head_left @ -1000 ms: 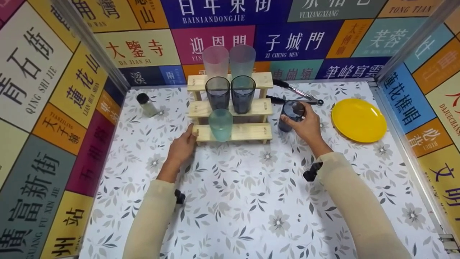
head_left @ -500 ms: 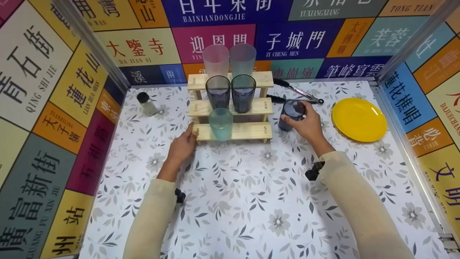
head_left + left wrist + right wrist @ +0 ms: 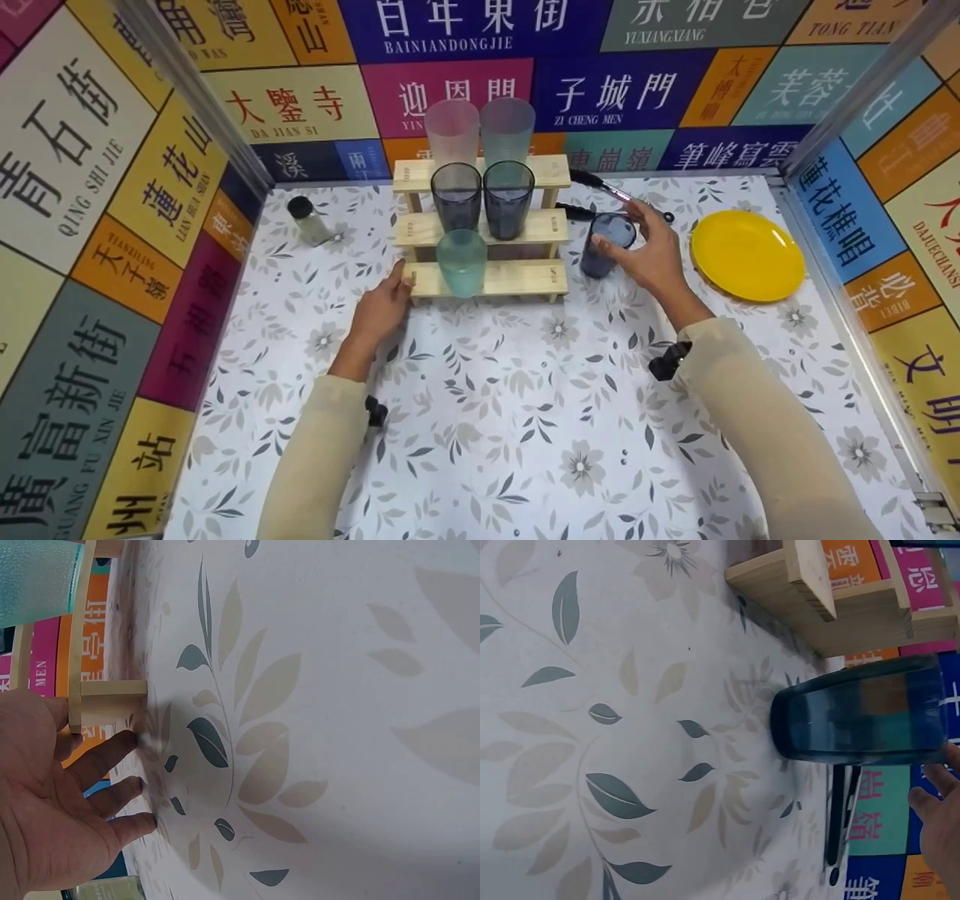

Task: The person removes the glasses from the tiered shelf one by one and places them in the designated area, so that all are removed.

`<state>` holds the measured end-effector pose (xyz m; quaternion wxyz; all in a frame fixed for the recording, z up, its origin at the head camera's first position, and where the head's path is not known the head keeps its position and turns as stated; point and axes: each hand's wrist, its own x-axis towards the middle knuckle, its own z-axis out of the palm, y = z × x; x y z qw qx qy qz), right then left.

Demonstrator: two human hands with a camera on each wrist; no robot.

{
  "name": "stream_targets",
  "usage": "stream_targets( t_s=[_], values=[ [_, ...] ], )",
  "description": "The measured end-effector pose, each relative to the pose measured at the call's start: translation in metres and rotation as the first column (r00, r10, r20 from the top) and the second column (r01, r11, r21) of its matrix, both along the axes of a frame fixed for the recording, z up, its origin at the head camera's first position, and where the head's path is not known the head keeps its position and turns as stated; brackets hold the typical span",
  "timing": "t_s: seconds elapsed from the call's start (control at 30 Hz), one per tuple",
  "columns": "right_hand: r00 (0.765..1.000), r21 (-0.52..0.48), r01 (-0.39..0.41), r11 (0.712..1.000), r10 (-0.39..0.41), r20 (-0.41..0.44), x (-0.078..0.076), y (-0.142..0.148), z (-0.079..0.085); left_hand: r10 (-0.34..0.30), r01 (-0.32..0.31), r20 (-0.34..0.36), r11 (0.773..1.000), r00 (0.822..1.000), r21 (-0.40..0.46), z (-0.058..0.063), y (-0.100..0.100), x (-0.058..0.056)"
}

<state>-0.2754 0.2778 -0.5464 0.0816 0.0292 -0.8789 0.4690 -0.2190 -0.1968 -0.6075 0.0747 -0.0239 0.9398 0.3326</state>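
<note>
A three-step wooden rack stands on the table, its lowest step bearing a green glass. My left hand pinches that step's left end between thumb and index finger, the other fingers spread beside it. A dark blue glass stands upright on the table to the rack's right. Around its rim my right hand is spread loosely; the thumb overlaps the near side in the head view, while the index finger stands off the far side. In the right wrist view the fingertips show near the rim.
Two dark glasses occupy the middle step, and two frosted glasses the top one. Black-handled tongs lie behind the blue glass. A yellow plate is at right, a black-capped jar at left. Printed walls enclose the table.
My right hand's fingers have loosened from the blue glass, and the hand has shifted slightly right. The glass stays in place. My left hand keeps its place on the rack.
</note>
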Motion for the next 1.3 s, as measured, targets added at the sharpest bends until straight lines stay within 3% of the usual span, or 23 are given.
stream_targets(
  t_s=[0.27,0.7,1.3],
  values=[
    [0.992,0.037,-0.071,0.997,0.074,-0.103,0.005,-0.015,0.016,0.015,-0.015,0.024,1.000,1.000,0.008,0.000,0.000,-0.002],
    [0.962,0.080,-0.216,0.973,0.226,-0.154,0.024,-0.057,0.031,-0.003,0.003,-0.008,1.000,1.000,0.002,0.000,-0.001,0.001],
    [0.887,0.036,-0.439,0.898,0.439,-0.145,0.042,-0.129,0.023,0.003,-0.003,-0.030,1.000,1.000,0.002,-0.001,0.000,0.001]
  ],
)
